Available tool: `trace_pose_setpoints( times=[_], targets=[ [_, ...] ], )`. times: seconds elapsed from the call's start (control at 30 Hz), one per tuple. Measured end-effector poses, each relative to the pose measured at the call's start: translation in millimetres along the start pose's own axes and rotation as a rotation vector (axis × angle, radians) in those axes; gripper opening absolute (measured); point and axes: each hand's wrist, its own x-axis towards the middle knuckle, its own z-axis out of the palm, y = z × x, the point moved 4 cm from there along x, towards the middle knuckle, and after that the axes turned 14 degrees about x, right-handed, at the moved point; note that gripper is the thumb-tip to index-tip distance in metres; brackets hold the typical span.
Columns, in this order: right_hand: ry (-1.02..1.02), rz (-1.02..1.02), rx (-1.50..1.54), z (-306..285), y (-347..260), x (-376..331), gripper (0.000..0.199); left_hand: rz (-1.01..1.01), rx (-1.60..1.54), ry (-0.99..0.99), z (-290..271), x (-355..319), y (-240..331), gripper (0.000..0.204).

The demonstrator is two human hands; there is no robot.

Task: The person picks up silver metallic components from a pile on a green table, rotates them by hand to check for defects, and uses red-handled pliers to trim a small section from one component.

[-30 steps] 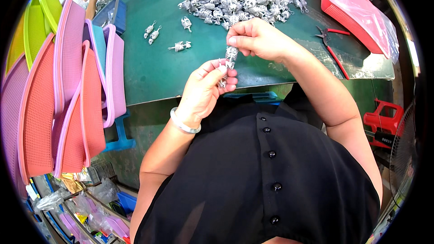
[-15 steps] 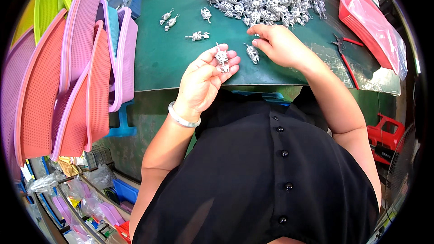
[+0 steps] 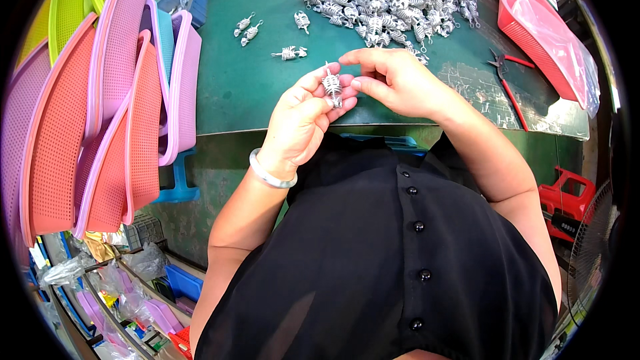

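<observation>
From my distant seat, I see, far to the left of the fingers, nested perforated plastic baskets (image 3: 59, 133) in lilac, coral, lime and blue standing on edge, with a blue plastic bin (image 3: 198, 10) just beyond them. Nearer, ahead and to the left of the left fingertips, four loose silver-grey ribbed skeleton-shaped pieces (image 3: 289, 53) lie on the dark green tabletop (image 3: 247, 97). My left hand (image 3: 297, 120), a pale smooth bangle (image 3: 269, 177) round its wrist, is turned palm up; its thumb presses one silver-grey skeleton figure (image 3: 332, 87) against the fingers, its small end loop pointing away from me. Just right of that grip, my right hand (image 3: 407, 83) has thumb and forefinger apart; I cannot tell whether they touch the left fingertips, and its other fingers are mostly hidden. Beyond the right fingers sits a large heap of similar figures (image 3: 393, 0). Further right of them lie red-handled pliers (image 3: 510, 93), then a pinkish-red plastic basket (image 3: 533, 57) holding clear plastic film (image 3: 553, 37).
</observation>
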Motion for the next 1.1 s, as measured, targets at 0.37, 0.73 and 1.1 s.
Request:
trace_pose_setpoints(
  times=[0.37, 0.73, 1.1],
  targets=[
    [-0.142, 0.025, 0.163, 21.6, -3.6, 14.0, 0.022, -0.03, 0.062, 0.082, -6.3, -17.4, 2.2, 0.03],
    [-0.411, -0.11, -0.103, 104.2, -34.8, 29.3, 0.022, 0.19, -0.093, 0.579, -103.1, -175.0, 0.2, 0.031],
    [-0.326, 0.028, -0.026, 112.3, -1.8, 38.8, 0.014, 0.67, -0.123, 1.346, -261.8, -373.4, 9.9, 0.027]
  ],
)
